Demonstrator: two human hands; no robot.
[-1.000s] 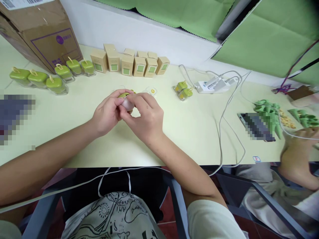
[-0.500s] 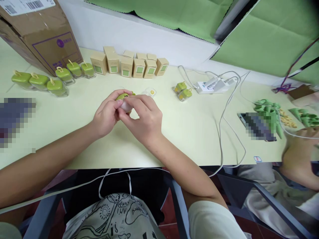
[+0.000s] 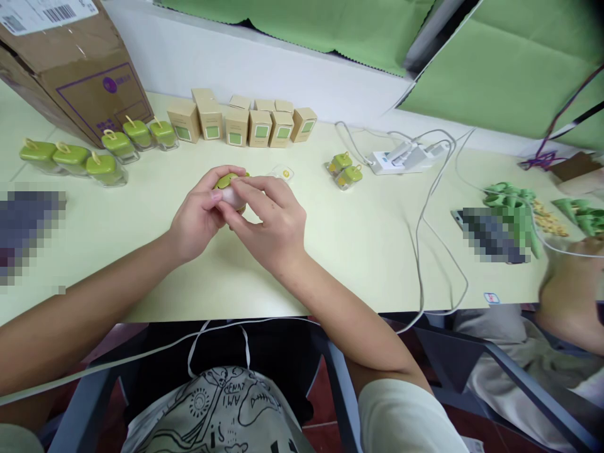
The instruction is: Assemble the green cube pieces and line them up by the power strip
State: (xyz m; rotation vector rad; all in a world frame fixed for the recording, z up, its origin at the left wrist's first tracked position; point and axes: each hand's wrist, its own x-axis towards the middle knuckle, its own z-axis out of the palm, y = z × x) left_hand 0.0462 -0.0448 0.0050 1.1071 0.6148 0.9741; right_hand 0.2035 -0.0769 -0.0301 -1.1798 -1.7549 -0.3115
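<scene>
Over the middle of the table, my left hand point(image 3: 195, 217) is closed around a small green-and-white piece point(image 3: 230, 196), with its thumb against the near side. The thumb and fingers of my right hand point(image 3: 276, 223) pinch the same piece from the right. A green top and a white rounded part show between the fingers; the rest of it is hidden. Just beyond my right hand lies a flat clear plastic part point(image 3: 284, 173) with a yellow mark. Two small clear jars with green lids point(image 3: 349, 176) stand together farther right.
Several green-lidded jars point(image 3: 101, 168) with loops stand at left, by a large cardboard box point(image 3: 89, 75). Small cartons point(image 3: 236, 129) line the back. Right of them are a power strip point(image 3: 391, 162), white cables, a phone point(image 3: 495, 236), green cone-shaped pieces point(image 3: 507, 195) and another person's arm point(image 3: 573, 289).
Both hands have shifted slightly left with the piece, and more of its white part is covered by my right fingers. The view has moved a little.
</scene>
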